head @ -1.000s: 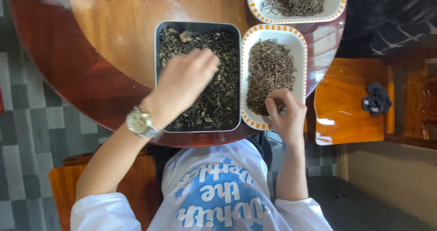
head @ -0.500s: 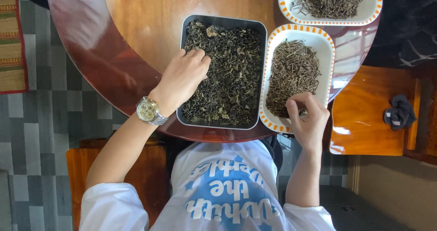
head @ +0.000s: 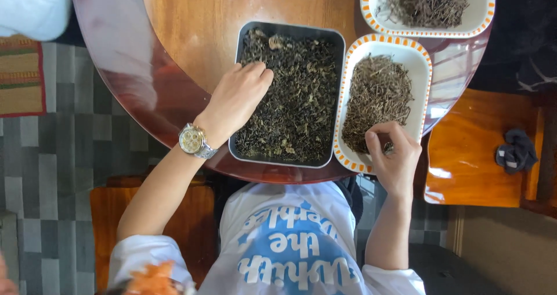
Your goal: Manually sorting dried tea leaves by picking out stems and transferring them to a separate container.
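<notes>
A grey metal tray (head: pixel 290 27) on the round wooden table (head: pixel 180 33) is full of dark dried leaves (head: pixel 304 92). My left hand (head: pixel 235 100), with a wristwatch (head: pixel 194 141), lies at the tray's left side, fingers curled down and pinching into the leaves. To the right stands a white dish with an orange rim (head: pixel 427 68) holding brown dried stems (head: pixel 377 94). My right hand (head: pixel 395 157) sits at the dish's near right corner, thumb and fingers closed on a few stems.
A second orange-rimmed dish of stems (head: pixel 426 32) stands at the back right. A wooden seat (head: pixel 470 155) with a dark cloth (head: pixel 516 150) on it is right of the table. A wooden stool (head: pixel 185 213) is under my left arm. The floor has grey tiles.
My left hand has drawn back from the middle of the metal tray to its left side. My right hand has stayed at the dish's near corner. The view has shifted a little.
</notes>
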